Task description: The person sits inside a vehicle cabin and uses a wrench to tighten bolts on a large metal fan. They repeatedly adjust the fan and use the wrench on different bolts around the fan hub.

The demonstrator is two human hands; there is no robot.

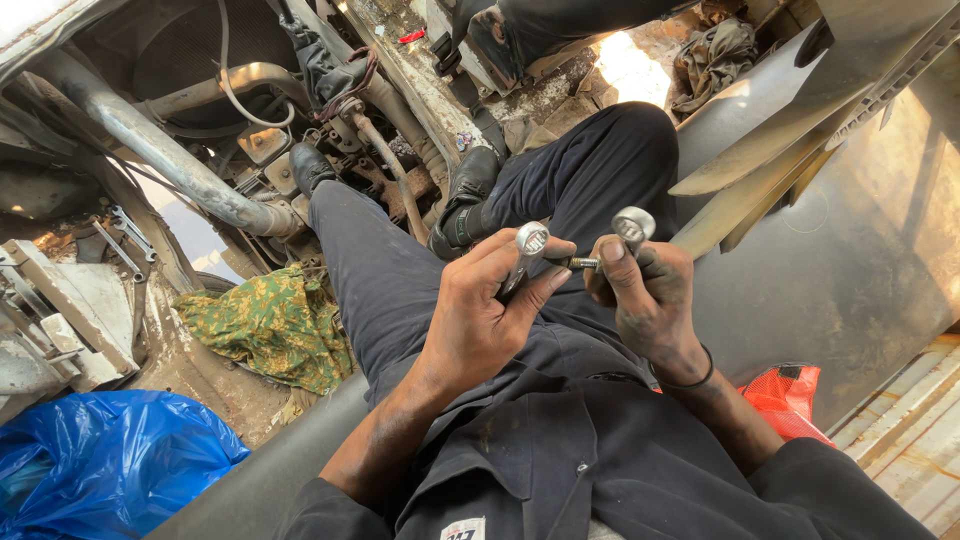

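Note:
My left hand (490, 310) grips a shiny metal wrench with a ring head (531, 240), held up over my lap. My right hand (645, 300) holds a second silvery ring-headed wrench (633, 226), its thumb pressed just below the head. A small bolt (583, 263) lies between the two tools, pinched at the fingertips. Both hands are grimy. My legs in dark trousers (400, 270) stretch forward, black shoes (310, 165) resting among engine parts.
A thick metal pipe (160, 150) and hoses run at the upper left. Two spanners (125, 235) lie on a ledge at left. A green patterned rag (270, 325), a blue plastic bag (100, 460) and a red bag (785, 395) sit nearby. Fan blades (770, 170) stand at right.

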